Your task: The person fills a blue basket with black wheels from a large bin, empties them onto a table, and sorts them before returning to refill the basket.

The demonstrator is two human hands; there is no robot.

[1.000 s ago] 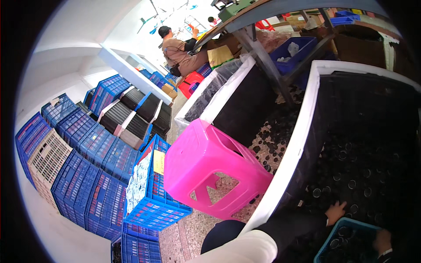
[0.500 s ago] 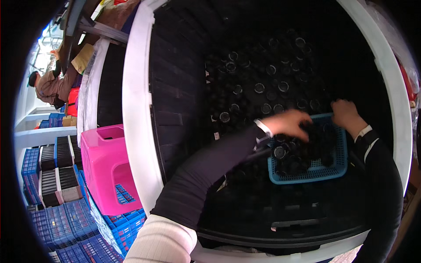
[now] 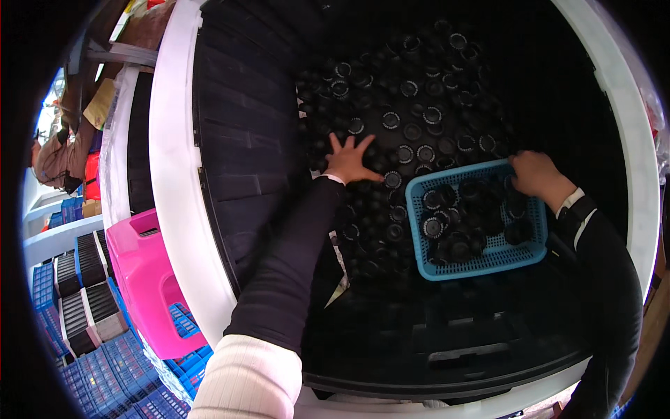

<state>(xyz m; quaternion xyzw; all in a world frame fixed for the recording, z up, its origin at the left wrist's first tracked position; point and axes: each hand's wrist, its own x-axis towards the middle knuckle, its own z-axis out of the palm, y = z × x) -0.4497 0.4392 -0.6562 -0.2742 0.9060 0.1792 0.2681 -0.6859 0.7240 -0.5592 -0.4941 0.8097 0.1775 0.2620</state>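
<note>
My left hand (image 3: 351,162) is spread, fingers wide apart, over a heap of black round cap-like pieces (image 3: 408,89), some with pale rings of lettering on top. It holds nothing; whether its fingertips touch the pieces is unclear. To the right sits a blue plastic basket (image 3: 414,220), its floor partly covered by more of these black pieces (image 3: 460,244). My right hand (image 3: 541,180) is closed over the basket's far right rim. Basket and heap are both inside a large, deep black bin (image 3: 227,140); its far right interior is too dark to make out.
The bin's thick white edge (image 3: 174,140) curves round on both sides. Left of it stand a pink plastic stool (image 3: 143,279) on blue crates and stacked blue crates (image 3: 115,370). A person in brown (image 3: 63,164) is at the far left.
My left hand has moved left from above the basket to the heap, its fingers spreading. My right hand keeps hold of the rim. The whole view has shifted slightly.
</note>
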